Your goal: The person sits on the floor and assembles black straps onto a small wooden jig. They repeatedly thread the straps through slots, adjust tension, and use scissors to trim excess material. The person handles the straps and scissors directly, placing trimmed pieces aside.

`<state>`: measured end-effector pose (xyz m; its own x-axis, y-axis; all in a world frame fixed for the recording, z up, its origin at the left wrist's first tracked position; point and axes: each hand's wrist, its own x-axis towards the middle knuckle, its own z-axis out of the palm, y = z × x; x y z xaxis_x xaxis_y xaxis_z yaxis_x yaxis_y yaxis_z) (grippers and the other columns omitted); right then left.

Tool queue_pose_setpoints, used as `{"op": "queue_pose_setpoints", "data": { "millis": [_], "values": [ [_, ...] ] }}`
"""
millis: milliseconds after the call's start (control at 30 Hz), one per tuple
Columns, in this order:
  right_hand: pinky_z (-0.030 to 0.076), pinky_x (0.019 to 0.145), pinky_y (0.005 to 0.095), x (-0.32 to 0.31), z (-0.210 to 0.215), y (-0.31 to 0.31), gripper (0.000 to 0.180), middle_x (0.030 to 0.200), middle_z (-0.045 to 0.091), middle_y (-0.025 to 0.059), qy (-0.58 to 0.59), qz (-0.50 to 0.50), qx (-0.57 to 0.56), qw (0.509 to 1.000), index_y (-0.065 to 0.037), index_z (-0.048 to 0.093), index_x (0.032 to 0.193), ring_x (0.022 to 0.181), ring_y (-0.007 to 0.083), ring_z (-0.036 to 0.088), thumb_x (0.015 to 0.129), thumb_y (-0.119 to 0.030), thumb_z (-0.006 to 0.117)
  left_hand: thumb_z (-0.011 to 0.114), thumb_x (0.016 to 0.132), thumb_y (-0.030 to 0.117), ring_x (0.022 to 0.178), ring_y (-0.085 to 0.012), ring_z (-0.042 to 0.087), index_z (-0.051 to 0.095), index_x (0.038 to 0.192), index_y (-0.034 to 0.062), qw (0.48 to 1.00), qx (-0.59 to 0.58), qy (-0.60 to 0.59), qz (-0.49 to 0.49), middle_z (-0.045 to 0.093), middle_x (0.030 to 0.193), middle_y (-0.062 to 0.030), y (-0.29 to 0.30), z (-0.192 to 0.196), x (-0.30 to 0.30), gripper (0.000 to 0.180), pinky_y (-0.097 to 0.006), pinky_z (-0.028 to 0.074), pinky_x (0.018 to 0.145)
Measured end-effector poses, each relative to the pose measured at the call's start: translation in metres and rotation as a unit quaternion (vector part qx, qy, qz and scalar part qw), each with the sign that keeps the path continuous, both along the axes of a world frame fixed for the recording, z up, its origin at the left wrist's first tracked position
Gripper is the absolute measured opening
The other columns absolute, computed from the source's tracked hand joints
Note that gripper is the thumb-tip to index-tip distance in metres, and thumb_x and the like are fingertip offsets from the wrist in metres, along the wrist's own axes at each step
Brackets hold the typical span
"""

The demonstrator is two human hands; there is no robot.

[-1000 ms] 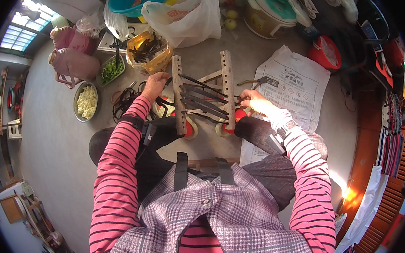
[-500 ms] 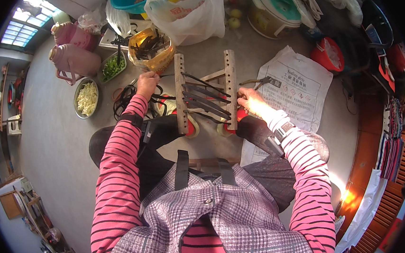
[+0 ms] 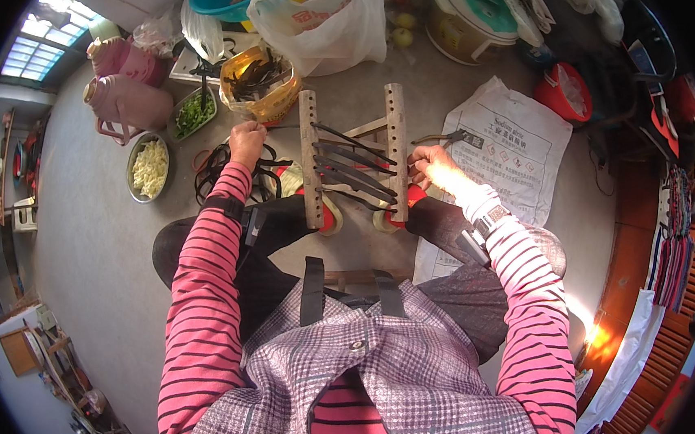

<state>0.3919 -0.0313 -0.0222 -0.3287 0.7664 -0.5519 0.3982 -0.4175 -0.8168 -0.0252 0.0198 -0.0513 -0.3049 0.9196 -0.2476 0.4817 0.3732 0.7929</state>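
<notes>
- Left hand (image 3: 247,142): fingers curled tight beside a loose tangle of thin black straps (image 3: 210,175); any grip is hidden.
- Right hand (image 3: 434,168): fingers bent narrow near the right post of a drilled, pale wooden frame (image 3: 312,169); cannot tell whether they pinch anything.
- Flat black lacing (image 3: 352,174) spans both posts, likely light, supple; best held near an end.
- The frame seems stiff; steady it by a post's outer edge.

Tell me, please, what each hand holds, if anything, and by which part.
The left hand seems closed on black strapping, the gripped part hidden. Whether the right hand, beside the wooden frame, holds anything cannot be told.
</notes>
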Motion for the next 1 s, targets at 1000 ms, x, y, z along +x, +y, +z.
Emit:
{"op": "queue_pose_setpoints", "data": {
  "millis": [1000],
  "values": [
    [0.05, 0.043, 0.0241, -0.007, 0.007, -0.003, 0.01, 0.073, 0.065, 0.0103, -0.007, 0.019, -0.001, 1.0, 0.004, 0.06, 0.083, 0.06, 0.014, 0.064, 0.087, -0.004, 0.055, 0.062, 0.072, 0.015, 0.061, -0.0202, 0.061, 0.069, 0.074, 0.0023, 0.999, 0.004, -0.005, 0.037, 0.064, 0.063, -0.0095, 0.0, -0.001, -0.005, 0.015, -0.032, 0.047, 0.061]
  ]
}}
